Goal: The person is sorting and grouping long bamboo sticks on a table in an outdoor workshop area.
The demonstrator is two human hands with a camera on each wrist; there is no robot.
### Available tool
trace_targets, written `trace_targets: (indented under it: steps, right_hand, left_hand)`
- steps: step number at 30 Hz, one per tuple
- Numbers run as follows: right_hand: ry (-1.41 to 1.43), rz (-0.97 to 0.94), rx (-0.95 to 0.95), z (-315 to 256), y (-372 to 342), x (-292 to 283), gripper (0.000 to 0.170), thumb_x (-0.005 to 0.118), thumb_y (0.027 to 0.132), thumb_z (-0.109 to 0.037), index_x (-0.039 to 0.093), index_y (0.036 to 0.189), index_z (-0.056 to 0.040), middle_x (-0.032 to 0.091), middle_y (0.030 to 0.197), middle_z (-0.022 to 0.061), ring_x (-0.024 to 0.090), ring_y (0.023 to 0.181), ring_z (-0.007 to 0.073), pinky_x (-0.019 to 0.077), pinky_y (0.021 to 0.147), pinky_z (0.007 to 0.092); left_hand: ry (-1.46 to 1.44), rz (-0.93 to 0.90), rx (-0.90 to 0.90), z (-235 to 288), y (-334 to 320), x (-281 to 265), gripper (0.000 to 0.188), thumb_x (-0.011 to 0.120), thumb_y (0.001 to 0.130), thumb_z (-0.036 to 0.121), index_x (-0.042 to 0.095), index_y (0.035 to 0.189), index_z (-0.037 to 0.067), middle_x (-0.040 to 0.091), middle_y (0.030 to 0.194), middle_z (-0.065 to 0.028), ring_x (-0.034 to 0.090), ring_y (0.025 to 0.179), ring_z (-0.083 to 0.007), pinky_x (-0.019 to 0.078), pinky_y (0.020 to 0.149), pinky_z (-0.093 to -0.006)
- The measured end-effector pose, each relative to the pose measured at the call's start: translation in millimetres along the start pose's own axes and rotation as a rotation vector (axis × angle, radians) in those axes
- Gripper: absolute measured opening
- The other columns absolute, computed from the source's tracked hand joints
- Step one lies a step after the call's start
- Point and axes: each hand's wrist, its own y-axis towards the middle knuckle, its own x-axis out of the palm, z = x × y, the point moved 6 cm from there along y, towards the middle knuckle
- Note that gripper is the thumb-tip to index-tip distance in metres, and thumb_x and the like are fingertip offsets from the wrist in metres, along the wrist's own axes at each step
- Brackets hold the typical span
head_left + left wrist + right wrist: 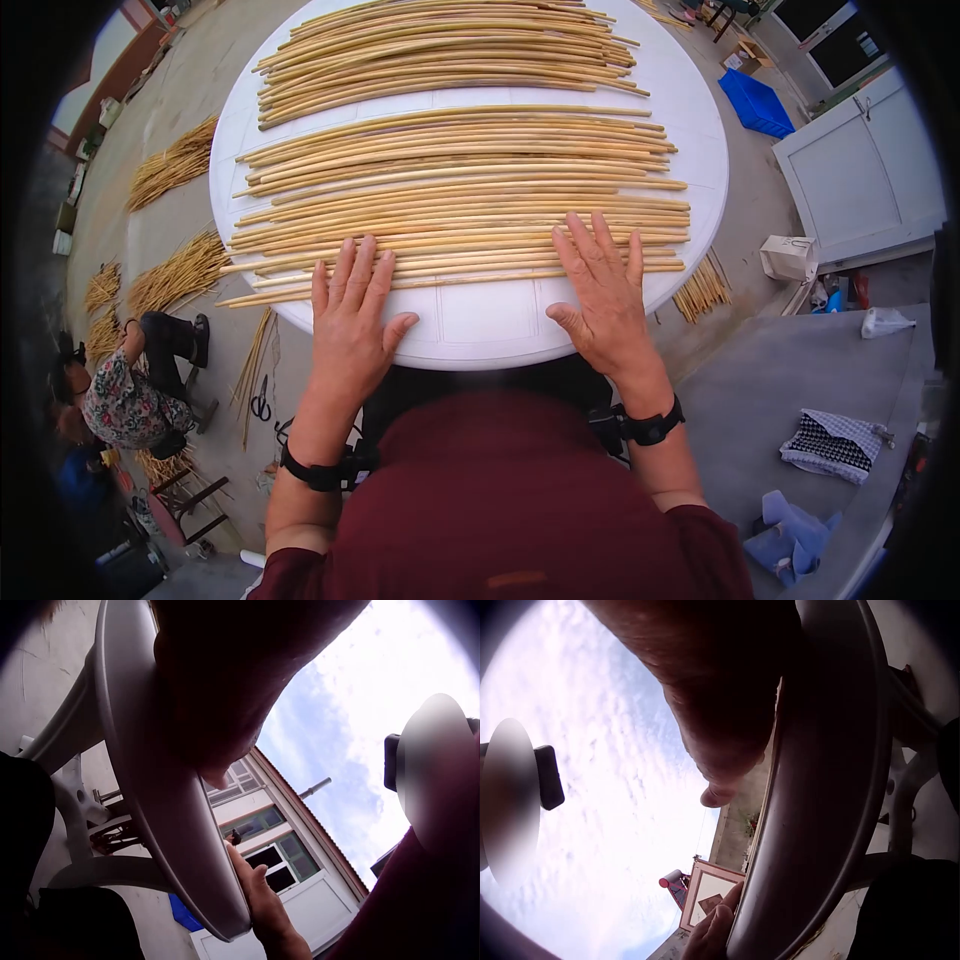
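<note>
Long, thin tan stalks, probably reeds or canes, lie side by side across a round white table (pixel 480 325) in the head view. The near group of stalks (pixel 460 222) is under my fingertips; a strip of bare table parts it from the far group of stalks (pixel 450 60). My left hand (pixel 352 310) rests its straight fingers on the left part of the nearest stalks, thumb spread. On their right part lie the fingers of my right hand (pixel 603 300), also spread. Both wrist views look along the table's edge, and the stalks are mostly hidden there.
On the ground to the left lie several bundles of stalks (pixel 178 165), with a seated person (pixel 135 400) close by. At right are a blue crate (pixel 757 102), a white door panel (pixel 862 170), a white bag (pixel 789 257) and a patterned cloth (pixel 832 445).
</note>
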Motion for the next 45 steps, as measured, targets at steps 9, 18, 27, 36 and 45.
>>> trace_targets:
  steps: [9,18,27,36,45]
  right_hand:
    - [0.047,-0.132,-0.017,-9.3,-10.6,1.0,0.072,0.057,0.092,-0.051,0.042,0.150,-0.0102,0.039,0.157,0.0079,0.030,0.148,0.0283,0.0096,0.122,0.0568]
    - [0.061,-0.104,-0.001,-6.0,-10.9,1.5,0.068,0.062,0.091,-0.047,0.047,0.146,-0.0107,0.041,0.156,0.0068,0.031,0.147,0.0269,0.0134,0.121,0.0556]
    - [0.044,-0.096,0.036,-7.5,-2.1,3.7,0.070,0.064,0.090,-0.044,0.045,0.148,-0.0095,0.041,0.155,0.0095,0.031,0.147,0.0309,0.0138,0.120,0.0569]
    - [0.085,-0.041,0.071,-4.3,2.7,5.7,0.067,0.064,0.090,-0.044,0.048,0.146,-0.0101,0.043,0.154,0.0085,0.033,0.146,0.0299,0.0147,0.120,0.0556]
    - [0.076,0.077,0.105,2.4,24.2,4.1,0.067,0.074,0.085,-0.038,0.052,0.144,-0.0138,0.041,0.155,0.0093,0.030,0.147,0.0308,0.0111,0.119,0.0597]
  left_hand:
    - [-0.049,0.008,0.050,0.1,-12.4,0.1,0.056,0.055,0.098,0.033,0.047,0.146,0.005,0.041,0.155,-0.0167,0.033,0.146,-0.0359,0.0204,0.120,-0.0538]
    - [-0.092,0.068,0.070,-2.7,-9.8,0.9,0.049,0.058,0.097,0.021,0.052,0.142,0.005,0.046,0.152,-0.0167,0.038,0.144,-0.0361,0.0244,0.119,-0.0533]
    - [-0.037,-0.018,0.018,-0.6,3.8,1.0,0.058,0.059,0.096,0.029,0.045,0.148,0.006,0.040,0.156,-0.0167,0.032,0.147,-0.0349,0.0206,0.121,-0.0511]
    - [-0.052,0.009,0.011,-0.3,5.3,-0.5,0.056,0.060,0.095,0.028,0.049,0.145,0.006,0.042,0.154,-0.0161,0.035,0.145,-0.0355,0.0224,0.120,-0.0510]
    - [-0.127,0.138,-0.015,-3.2,14.5,-2.0,0.056,0.071,0.083,0.010,0.057,0.138,0.007,0.050,0.146,-0.0144,0.043,0.137,-0.0363,0.0349,0.113,-0.0481]
